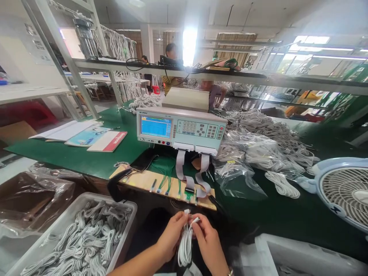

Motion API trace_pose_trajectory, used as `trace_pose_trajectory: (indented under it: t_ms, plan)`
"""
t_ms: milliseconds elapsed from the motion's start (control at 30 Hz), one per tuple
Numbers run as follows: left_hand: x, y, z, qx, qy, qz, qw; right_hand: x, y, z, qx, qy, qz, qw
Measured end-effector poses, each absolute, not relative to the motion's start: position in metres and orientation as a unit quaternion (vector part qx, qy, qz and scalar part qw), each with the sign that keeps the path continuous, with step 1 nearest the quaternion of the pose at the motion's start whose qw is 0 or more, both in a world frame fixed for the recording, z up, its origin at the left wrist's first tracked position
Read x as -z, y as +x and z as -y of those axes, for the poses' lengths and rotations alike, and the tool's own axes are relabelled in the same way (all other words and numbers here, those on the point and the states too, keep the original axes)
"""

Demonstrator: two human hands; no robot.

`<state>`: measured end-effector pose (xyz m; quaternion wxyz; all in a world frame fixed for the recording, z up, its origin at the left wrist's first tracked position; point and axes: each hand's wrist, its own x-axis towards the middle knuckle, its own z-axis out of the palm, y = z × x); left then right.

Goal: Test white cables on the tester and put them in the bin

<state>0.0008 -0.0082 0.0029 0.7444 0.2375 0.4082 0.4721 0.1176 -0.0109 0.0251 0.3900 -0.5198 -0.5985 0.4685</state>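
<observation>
A coiled white cable [185, 247] hangs between my two hands at the lower middle of the view. My left hand [172, 232] is closed on one end of it, where a small white connector [187, 211] sticks up past the fingertips. With thumb and fingers pinched, my right hand [207, 235] grips the other white end [196, 220]. Just beyond my hands lies a wooden board [169, 194] with small sockets and green wires. Grey ribbon cables [181, 165] run from it up to a test instrument [181, 128] with a lit blue screen.
At left stands a white bin [130, 209] of coiled cables, beside a plastic-lined box [34, 199]. Booklets [107, 141] lie on the green table [126, 153]. Bagged cables [244, 153] are heaped at right, near a fan [345, 188] and another white bin [264, 245]. People work behind the shelf.
</observation>
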Motion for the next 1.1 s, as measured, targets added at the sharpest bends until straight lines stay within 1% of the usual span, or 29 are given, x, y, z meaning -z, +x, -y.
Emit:
trace_pose_trajectory:
  t_ms: [100,200,267,433,533,633,733,933,1100]
  plan:
    - [0.0,0.003,0.0,-0.455,0.218,-0.436,0.745,-0.021,0.121,0.002,-0.485,-0.534,0.572,0.391]
    - [0.003,-0.002,-0.006,-0.463,0.3,-0.475,0.685,-0.013,0.126,-0.01,-0.525,-0.55,0.511,0.401]
    - [0.002,-0.008,-0.008,-0.447,0.344,-0.483,0.669,-0.01,0.129,-0.016,-0.545,-0.552,0.489,0.4]
    - [-0.006,-0.024,-0.011,-0.423,0.313,-0.454,0.719,-0.011,0.125,-0.022,-0.57,-0.553,0.471,0.384]
    - [-0.009,-0.029,-0.014,-0.425,0.299,-0.443,0.731,-0.012,0.122,-0.021,-0.567,-0.566,0.453,0.391]
    - [-0.008,-0.029,-0.015,-0.437,0.275,-0.437,0.736,-0.01,0.123,-0.021,-0.557,-0.568,0.455,0.401]
    - [-0.004,-0.026,-0.015,-0.447,0.25,-0.439,0.738,-0.008,0.122,-0.023,-0.572,-0.55,0.45,0.411]
    - [-0.002,-0.027,-0.017,-0.45,0.228,-0.446,0.739,-0.005,0.111,-0.026,-0.609,-0.527,0.38,0.455]
    - [-0.004,-0.022,-0.019,-0.46,0.212,-0.459,0.73,-0.011,0.122,-0.023,-0.586,-0.524,0.424,0.45]
